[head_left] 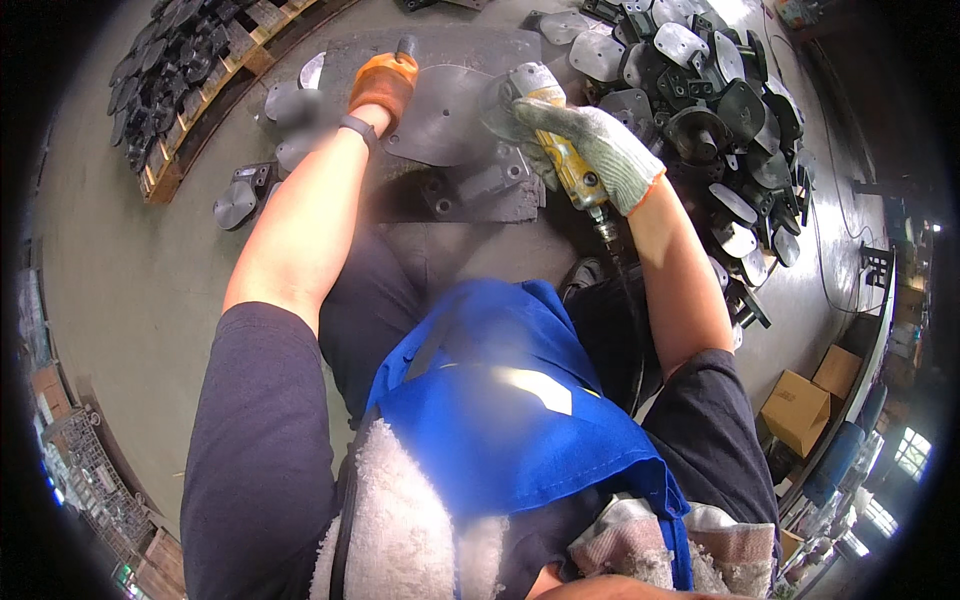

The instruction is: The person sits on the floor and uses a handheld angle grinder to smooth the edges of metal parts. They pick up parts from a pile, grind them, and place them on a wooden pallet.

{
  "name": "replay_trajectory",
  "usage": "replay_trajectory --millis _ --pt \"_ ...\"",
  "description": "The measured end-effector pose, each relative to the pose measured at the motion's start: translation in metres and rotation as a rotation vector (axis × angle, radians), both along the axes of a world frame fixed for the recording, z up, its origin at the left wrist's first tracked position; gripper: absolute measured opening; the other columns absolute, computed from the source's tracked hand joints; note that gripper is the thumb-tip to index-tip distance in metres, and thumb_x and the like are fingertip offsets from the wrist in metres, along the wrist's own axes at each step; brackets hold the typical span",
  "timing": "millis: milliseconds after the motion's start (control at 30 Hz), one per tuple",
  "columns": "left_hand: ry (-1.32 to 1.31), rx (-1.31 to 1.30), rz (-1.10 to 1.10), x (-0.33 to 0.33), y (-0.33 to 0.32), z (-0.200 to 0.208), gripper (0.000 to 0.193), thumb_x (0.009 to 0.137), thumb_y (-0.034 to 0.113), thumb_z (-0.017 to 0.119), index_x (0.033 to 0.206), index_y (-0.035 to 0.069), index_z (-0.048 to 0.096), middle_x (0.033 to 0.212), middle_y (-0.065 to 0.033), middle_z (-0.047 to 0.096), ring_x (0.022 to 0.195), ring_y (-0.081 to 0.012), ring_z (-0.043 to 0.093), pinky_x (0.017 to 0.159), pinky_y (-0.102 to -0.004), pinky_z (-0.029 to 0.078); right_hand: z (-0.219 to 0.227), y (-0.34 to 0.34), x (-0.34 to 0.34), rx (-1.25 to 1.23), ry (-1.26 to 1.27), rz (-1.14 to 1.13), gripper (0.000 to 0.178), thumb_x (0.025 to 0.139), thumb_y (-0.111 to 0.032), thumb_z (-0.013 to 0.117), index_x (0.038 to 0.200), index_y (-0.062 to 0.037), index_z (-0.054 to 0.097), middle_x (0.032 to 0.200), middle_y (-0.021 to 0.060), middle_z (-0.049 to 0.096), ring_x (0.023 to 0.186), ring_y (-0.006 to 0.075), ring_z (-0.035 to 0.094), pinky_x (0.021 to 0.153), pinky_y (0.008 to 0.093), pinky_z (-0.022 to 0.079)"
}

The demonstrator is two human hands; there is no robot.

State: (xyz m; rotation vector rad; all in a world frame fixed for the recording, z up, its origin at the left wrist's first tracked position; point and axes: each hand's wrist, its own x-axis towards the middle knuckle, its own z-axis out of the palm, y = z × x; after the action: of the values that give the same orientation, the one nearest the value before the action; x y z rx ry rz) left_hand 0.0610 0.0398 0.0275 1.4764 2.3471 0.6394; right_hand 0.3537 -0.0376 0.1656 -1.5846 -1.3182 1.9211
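Observation:
My left hand, in an orange glove, is closed around a dark cylindrical stub at the far side of the work surface. Beside it lies a flat, rounded dark metal plate with a small hole; whether the stub belongs to it I cannot tell. In a pale knitted glove, my right hand grips a yellow angle grinder. Its disc, partly hidden by the glove, is at the plate's right edge; contact is unclear. A hose runs from the grinder's end toward me. A dark block with holes sits nearer me.
A large heap of metal plate parts lies on the floor at right. More parts fill a wooden pallet at far left. A few loose pieces lie left of the work surface. Cardboard boxes stand at lower right.

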Motion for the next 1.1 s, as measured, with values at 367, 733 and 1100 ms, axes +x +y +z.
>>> replay_trajectory --millis 367,733,1100 --pt "-0.01 0.021 -0.029 0.002 -0.004 0.003 0.05 0.1 0.046 0.045 0.106 0.007 0.076 0.109 -0.0244 0.073 0.104 -0.0478 0.067 0.093 -0.0525 0.053 0.004 -0.002 0.006 -0.045 -0.061 -0.004 0.04 0.094 -0.043 0.074 0.111 -0.0065 0.07 0.081 0.0023 0.067 0.061 0.0116 0.061 0.055 0.024 0.049" --pt "-0.009 -0.018 -0.03 0.002 -0.006 0.01 0.053 0.101 0.049 0.044 0.103 0.007 0.077 0.107 -0.0252 0.072 0.105 -0.0479 0.066 0.092 -0.0521 0.053 -0.003 -0.002 0.006 -0.019 0.059 -0.028 0.044 0.091 -0.046 0.077 0.107 -0.0052 0.071 0.083 0.0038 0.068 0.063 0.0129 0.064 0.056 0.0259 0.051" --pt "-0.03 0.008 -0.046 0.002 -0.005 0.012 0.066 0.104 0.056 0.038 0.103 0.002 0.076 0.106 -0.0266 0.072 0.107 -0.0493 0.065 0.092 -0.0521 0.052 -0.009 0.008 0.002 -0.081 0.206 0.003 0.046 0.091 -0.047 0.077 0.103 -0.0029 0.072 0.082 0.0062 0.068 0.063 0.0143 0.064 0.053 0.0258 0.049"
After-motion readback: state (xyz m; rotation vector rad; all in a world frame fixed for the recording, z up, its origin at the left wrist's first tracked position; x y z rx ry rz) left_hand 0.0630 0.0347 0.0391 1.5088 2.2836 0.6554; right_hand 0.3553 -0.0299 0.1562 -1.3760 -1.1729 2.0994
